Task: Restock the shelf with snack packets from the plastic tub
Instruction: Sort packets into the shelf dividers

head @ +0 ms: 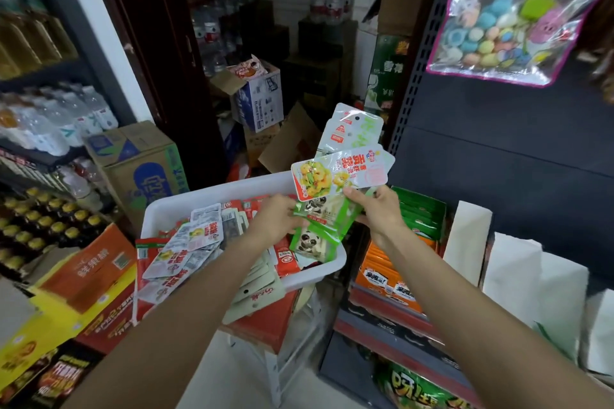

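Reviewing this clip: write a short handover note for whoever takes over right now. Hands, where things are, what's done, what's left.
Right hand grips a fan of snack packets above the tub's right edge.
Left hand holds green panda packets over the white tub.
Tub is full of mixed packets.
Shelf boxes on the right already hold green and orange packets.
Left: sort the held packets into their boxes, then go on emptying the tub.

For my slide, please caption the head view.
Both hands hold snack packets above a white tub.
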